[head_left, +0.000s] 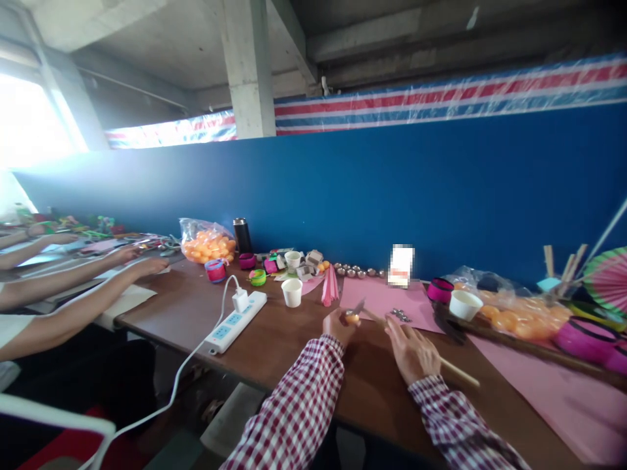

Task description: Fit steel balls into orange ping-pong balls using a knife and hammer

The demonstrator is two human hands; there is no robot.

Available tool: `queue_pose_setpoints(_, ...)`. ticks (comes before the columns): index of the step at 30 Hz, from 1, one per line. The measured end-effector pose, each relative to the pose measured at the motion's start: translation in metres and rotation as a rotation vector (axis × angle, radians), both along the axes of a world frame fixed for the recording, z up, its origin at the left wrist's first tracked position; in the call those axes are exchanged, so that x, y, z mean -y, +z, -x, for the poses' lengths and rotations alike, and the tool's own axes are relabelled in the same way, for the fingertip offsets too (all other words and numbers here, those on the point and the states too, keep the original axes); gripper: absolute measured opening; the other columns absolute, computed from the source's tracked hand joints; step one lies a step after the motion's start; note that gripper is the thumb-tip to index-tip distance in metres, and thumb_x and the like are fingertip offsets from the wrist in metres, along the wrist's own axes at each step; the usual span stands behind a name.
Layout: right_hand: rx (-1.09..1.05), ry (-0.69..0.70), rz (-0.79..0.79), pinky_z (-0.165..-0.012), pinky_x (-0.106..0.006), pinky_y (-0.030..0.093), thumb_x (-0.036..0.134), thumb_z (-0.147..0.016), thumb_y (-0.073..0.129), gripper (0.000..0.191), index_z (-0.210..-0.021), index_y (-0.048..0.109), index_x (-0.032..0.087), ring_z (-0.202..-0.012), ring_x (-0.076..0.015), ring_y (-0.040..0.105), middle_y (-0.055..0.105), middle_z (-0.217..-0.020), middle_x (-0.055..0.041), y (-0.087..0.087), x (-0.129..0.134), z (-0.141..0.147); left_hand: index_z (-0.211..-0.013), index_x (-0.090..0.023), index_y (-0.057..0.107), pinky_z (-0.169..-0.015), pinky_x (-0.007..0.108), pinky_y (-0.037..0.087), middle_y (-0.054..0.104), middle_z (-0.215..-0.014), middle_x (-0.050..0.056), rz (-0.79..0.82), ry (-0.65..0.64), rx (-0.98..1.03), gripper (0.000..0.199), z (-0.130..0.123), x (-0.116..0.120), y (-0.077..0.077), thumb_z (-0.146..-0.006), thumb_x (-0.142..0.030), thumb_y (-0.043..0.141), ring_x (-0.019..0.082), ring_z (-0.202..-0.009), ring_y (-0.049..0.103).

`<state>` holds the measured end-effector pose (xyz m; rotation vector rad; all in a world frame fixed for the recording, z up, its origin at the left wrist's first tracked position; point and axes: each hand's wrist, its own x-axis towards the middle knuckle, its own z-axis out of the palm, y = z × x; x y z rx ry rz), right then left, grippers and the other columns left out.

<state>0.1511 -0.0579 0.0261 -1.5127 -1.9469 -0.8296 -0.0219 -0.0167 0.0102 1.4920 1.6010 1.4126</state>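
My left hand is closed round a small orange ball. A grey pointed piece stands up beside the ball; its kind is unclear. Along the fingers and palm of my right hand runs a thin wooden stick, its far end close to the ball. My right fingers reach forward over the stick, and the thumb is hidden. Small metal pieces lie on a pink sheet just beyond my hands. Folded pink strips are at the sheet's left edge.
A white power strip with a trailing cable and a paper cup stand left. Rightward are another cup, a bag of orange balls and a long dark bar. A blue partition rises behind; co-workers' arms reach in from the left.
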Motion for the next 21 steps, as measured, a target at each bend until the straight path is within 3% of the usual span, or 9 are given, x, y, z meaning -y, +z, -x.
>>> queue_pose_setpoints(3,-0.045,-0.072,0.006,-0.057,-0.027,0.030,0.034,-0.083,0.041,0.032,-0.114,0.048,0.028,-0.064,-0.0147,0.053,0.061,-0.077,-0.0027,0.000,-0.001,-0.002,-0.082,-0.016,0.063,-0.057,0.021,0.046,0.063,-0.070,0.001,-0.039,0.032,0.015,0.029,0.001,0.000,0.002,-0.055,-0.024,0.065,0.009,-0.056,0.053)
queue_pose_setpoints(6,-0.068,-0.140,0.062,-0.056,-0.028,0.030,0.033,-0.081,0.044,0.033,-0.114,0.047,0.030,-0.066,-0.0170,0.053,0.061,-0.080,-0.0030,-0.001,-0.003,-0.005,-0.086,-0.016,0.062,-0.062,0.022,0.046,0.062,-0.081,0.004,-0.085,0.148,0.049,0.030,0.004,0.000,0.004,-0.058,-0.026,0.063,0.011,-0.064,0.056)
queue_pose_setpoints(11,-0.052,-0.163,0.201,-0.056,-0.029,0.031,0.032,-0.077,0.048,0.024,-0.100,0.055,0.028,-0.073,-0.0193,0.052,0.059,-0.088,-0.0051,-0.006,-0.006,-0.007,-0.095,-0.015,0.059,-0.066,0.022,0.046,0.062,-0.084,0.006,-0.078,0.269,0.097,0.033,0.007,-0.002,0.004,-0.064,-0.027,0.059,0.014,-0.073,0.058)
queue_pose_setpoints(15,-0.026,-0.147,0.263,-0.055,-0.029,0.031,0.036,-0.077,0.048,0.021,-0.093,0.057,0.025,-0.075,-0.0201,0.051,0.057,-0.083,-0.0052,-0.009,-0.006,-0.006,-0.104,-0.016,0.055,-0.064,0.021,0.045,0.061,-0.087,0.005,-0.096,0.217,0.091,0.040,0.007,-0.002,0.000,-0.066,-0.027,0.056,0.012,-0.070,0.058)
queue_pose_setpoints(21,-0.009,-0.017,0.297,-0.054,-0.026,0.033,0.040,-0.079,0.043,0.023,-0.080,0.058,0.023,-0.070,-0.0177,0.050,0.056,-0.072,-0.0033,-0.012,-0.007,-0.008,-0.101,-0.016,0.056,-0.064,0.022,0.046,0.062,-0.086,0.005,-0.110,0.163,0.058,0.037,0.007,-0.003,-0.002,-0.065,-0.025,0.057,0.012,-0.068,0.057)
